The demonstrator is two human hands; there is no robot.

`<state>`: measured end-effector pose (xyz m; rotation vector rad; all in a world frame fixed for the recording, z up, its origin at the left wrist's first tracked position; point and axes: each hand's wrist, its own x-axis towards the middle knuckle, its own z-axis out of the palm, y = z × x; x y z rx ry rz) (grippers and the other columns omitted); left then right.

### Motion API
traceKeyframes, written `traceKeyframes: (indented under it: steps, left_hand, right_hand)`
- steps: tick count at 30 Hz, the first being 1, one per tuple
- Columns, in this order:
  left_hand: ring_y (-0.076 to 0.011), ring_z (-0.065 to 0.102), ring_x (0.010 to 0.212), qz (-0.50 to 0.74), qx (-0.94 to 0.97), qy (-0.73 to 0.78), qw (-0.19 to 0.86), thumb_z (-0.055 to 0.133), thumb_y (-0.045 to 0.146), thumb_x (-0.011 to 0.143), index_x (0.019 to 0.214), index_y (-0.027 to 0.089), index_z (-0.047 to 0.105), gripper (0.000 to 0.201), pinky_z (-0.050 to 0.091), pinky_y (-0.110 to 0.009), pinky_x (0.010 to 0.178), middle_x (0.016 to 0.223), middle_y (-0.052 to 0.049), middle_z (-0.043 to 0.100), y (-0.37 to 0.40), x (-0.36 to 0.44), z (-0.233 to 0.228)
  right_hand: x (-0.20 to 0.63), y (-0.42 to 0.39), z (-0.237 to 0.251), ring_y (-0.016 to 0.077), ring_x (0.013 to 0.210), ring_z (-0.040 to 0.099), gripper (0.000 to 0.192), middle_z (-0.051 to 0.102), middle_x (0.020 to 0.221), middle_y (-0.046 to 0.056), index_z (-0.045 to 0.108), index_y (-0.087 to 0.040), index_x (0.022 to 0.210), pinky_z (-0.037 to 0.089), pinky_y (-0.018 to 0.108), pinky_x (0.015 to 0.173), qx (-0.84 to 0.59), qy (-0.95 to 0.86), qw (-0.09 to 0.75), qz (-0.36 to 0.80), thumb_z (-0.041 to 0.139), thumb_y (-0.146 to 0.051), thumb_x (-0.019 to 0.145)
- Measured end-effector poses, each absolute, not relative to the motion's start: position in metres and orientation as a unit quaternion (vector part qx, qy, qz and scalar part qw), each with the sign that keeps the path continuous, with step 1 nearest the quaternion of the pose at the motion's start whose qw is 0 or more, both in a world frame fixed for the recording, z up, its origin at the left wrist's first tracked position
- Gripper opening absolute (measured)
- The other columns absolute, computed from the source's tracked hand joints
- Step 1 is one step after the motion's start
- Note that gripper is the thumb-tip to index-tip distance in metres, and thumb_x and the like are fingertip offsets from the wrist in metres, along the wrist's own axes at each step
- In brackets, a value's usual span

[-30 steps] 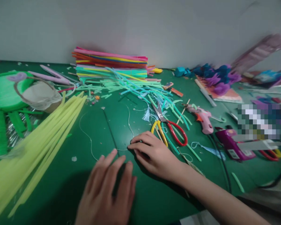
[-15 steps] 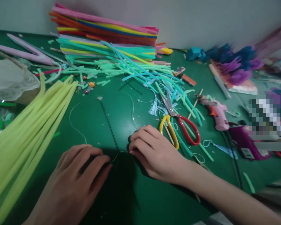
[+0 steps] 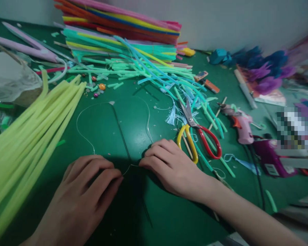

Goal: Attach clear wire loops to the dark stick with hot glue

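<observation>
the left hand (image 3: 84,191) lies palm down on the green counter (image 3: 169,218), nearest the camera, fingers curled and their tips pressed together over one end of a thin pale wire (image 3: 79,136). the right hand (image 3: 171,167) rests just beside it, its forearm running off to the lower right; its fingertips are drawn together on the wire too, so both grips are pinched on that wire, a short bare stretch of it showing between the two hands. from there the wire runs away across the counter in two loose loops, one out to the left and one up past the right hand. a straight dark wire (image 3: 119,130) crosses between the loops and runs back under the hands.

left of the hands a thick bundle of yellow-green pipe cleaners (image 3: 28,136) slants across the counter. just right of the right hand lie scissors (image 3: 195,133) with one yellow and one red handle, blades pointing away. beyond them, a pink glue gun (image 3: 240,124) lies on its side, with a purple tool (image 3: 268,157) near it, blurred.

farther back, loose mint and turquoise pipe cleaners (image 3: 154,77) spread in a tangle, a few small beads (image 3: 100,87) beside them. against the wall sits a stack of multicoloured pipe cleaners (image 3: 123,24). at the far right are blue and purple fluffy pieces (image 3: 261,68), too blurred to name.
</observation>
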<state>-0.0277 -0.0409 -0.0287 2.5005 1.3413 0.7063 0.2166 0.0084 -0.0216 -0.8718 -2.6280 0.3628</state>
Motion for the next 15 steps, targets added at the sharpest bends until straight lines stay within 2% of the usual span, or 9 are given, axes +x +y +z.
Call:
traceKeyframes:
  steps: [9, 15]
  left_hand:
    - [-0.0239, 0.051, 0.106, 0.248, 0.85, 0.454, 0.103, 0.061, 0.017, 0.091, 0.105, 0.02, 0.062, 0.014, 0.042, -0.043, 0.093, 0.102, -0.006, 0.058, -0.0409, -0.0282, -0.0287]
    - [-0.0234, 0.052, 0.106, 0.26, 0.849, 0.449, 0.102, 0.062, 0.015, 0.09, 0.108, 0.02, 0.062, 0.018, 0.042, -0.042, 0.093, 0.1, -0.005, 0.058, -0.0404, -0.0271, -0.0284]
  right_hand:
    - [0.2191, 0.0052, -0.0202, 0.0214, 0.088, 0.05, 0.03, 0.063, 0.094, 0.008, 0.066, -0.016, 0.11, 0.039, 0.035, 0.073, -0.292, -0.931, 0.181, 0.121, 0.051, -0.004, 0.087]
    - [0.2191, 0.0043, -0.0205, 0.0218, 0.09, 0.051, 0.032, 0.063, 0.095, 0.008, 0.068, -0.015, 0.109, 0.041, 0.036, 0.076, -0.29, -0.931, 0.184, 0.124, 0.052, -0.002, 0.085]
